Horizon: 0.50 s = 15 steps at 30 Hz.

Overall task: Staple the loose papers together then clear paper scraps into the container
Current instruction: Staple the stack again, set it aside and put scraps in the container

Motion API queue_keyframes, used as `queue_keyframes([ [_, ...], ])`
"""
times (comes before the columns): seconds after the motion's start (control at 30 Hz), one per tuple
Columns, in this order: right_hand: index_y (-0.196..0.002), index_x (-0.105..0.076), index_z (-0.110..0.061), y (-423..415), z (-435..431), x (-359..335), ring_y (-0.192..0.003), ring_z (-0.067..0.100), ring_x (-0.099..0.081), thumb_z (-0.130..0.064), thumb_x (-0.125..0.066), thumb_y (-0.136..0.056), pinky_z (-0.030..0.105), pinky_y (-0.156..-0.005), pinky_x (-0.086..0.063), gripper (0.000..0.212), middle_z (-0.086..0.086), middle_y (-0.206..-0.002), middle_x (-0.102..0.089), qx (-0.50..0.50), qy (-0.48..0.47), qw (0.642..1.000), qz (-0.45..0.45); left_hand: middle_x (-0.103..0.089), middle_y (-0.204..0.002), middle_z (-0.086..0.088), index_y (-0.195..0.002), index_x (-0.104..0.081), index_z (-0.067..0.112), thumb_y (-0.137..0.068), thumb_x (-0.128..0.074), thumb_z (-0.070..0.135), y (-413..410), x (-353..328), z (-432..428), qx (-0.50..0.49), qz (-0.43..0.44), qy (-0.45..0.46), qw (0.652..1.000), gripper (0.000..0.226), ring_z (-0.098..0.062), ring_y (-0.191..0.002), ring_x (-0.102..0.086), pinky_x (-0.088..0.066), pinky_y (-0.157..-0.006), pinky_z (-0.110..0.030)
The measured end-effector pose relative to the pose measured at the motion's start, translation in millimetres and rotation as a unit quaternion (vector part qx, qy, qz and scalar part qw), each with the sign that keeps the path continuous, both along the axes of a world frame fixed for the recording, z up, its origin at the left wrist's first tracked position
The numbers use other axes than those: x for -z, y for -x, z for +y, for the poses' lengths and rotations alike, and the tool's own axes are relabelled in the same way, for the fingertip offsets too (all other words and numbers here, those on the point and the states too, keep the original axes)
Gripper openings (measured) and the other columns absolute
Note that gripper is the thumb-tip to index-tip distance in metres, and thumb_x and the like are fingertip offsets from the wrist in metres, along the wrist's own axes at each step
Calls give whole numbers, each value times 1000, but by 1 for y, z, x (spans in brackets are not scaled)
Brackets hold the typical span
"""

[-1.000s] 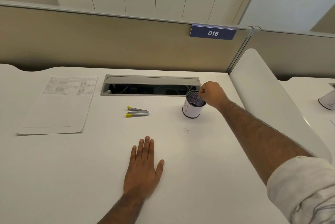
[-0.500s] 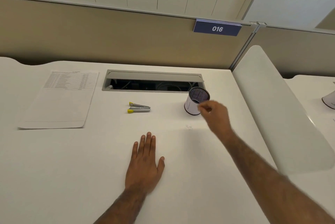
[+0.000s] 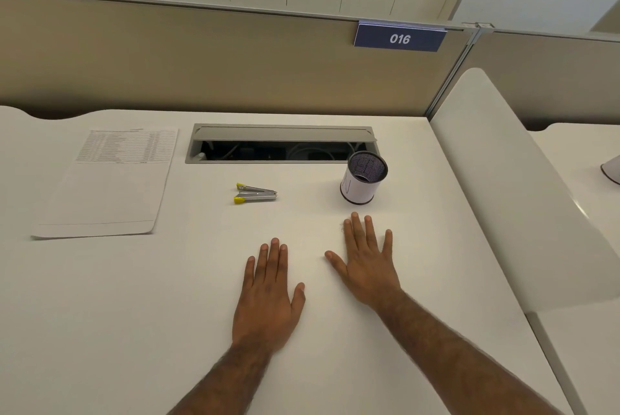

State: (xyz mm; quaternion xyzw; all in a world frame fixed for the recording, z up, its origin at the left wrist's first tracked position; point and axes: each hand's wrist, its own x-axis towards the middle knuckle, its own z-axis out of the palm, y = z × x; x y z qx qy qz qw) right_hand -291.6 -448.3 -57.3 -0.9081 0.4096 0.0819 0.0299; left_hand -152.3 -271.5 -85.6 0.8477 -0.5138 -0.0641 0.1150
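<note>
White desk [image 3: 100,330]; white papers [image 3: 104,183] with grey rows of print across the top; silver stapler [image 3: 255,193] with yellow tips; dark mesh container [image 3: 362,177] wrapped in white; navy sign [image 3: 399,36] with white numerals; beige partition [image 3: 201,59].

The printed papers [image 3: 107,179] lie stacked flat near the table's [image 3: 134,297] far left corner, the silver stapler [image 3: 256,193] (yellow-tipped) rests toward the far edge's middle, and the white-sleeved mesh container [image 3: 364,178] stands upright nearer the far right corner.
</note>
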Motion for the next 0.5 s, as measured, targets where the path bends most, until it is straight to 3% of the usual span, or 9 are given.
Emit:
queue_keyframes([
  [0.23, -159, 6, -31, 5, -13, -4, -154, 26, 13, -73, 1, -93, 63, -120, 1, 79, 2, -168, 14, 16, 8, 1000, -18, -8, -173, -8, -163, -15, 10, -100, -32, 49, 0, 1, -1, -3, 0, 2, 1000, 76, -23, -160, -6, -14, -127, -48],
  [0.4, -158, 9, -35, 2, -14, -4, -154, 23, 16, -72, 0, -94, 61, -120, 6, 75, -3, -168, 17, -37, -7, 999, 2, 0, -173, -6, -164, -7, 12, -101, -25, 52, -1, 2, 0, -2, -1, -10, 1000, 77, -21, -160, 2, -10, -129, -47],
  [0.5, -160, -7, -31, -1, -21, -11, -155, 17, 5, -57, -14, -102, 56, -121, -4, 64, -4, -169, 5, -54, -30, 997, -47, -1, -173, -6, -164, -9, 11, -100, -26, 51, 0, 1, 0, -3, 2, -9, 1000, 77, -22, -160, 0, -11, -128, -47],
])
